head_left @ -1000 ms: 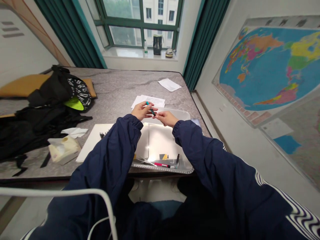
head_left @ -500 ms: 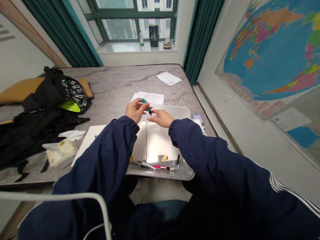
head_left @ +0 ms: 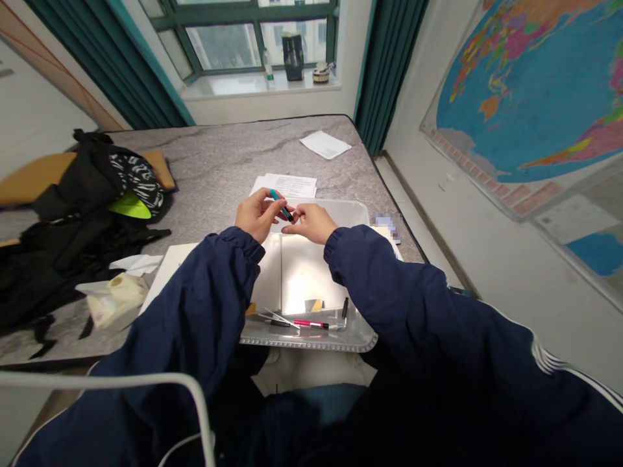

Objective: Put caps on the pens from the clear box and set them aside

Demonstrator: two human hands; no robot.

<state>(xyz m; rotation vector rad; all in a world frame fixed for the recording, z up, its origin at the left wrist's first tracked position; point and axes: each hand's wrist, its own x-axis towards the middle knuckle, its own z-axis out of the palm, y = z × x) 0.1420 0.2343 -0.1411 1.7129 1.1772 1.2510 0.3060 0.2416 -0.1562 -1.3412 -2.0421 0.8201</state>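
My left hand (head_left: 257, 214) is closed on a slim teal-and-black pen (head_left: 279, 202), which slants down to the right above the far part of a clear plastic tray (head_left: 311, 342). At the pen's dark lower end, the fingers of my right hand (head_left: 313, 222) are curled in a pinch around the tip, which they partly hide. Below the hands, a red pen (head_left: 310, 324), a black pen (head_left: 281, 323) and thin white sticks (head_left: 269, 316) lie along the near side of the tray. A short black cap-like piece (head_left: 345, 308) rests at its right.
White printed sheets (head_left: 287, 184) lie just beyond the tray, and another white sheet (head_left: 325, 144) farther back. On the left are a tissue pack (head_left: 114, 301) and a black bag (head_left: 92, 178). A white bent tube (head_left: 189, 383) crosses the lower left.
My right fingers have curled in and closed around the pen's lower end. My left hand keeps its hold on the pen. The whole view has shifted slightly.
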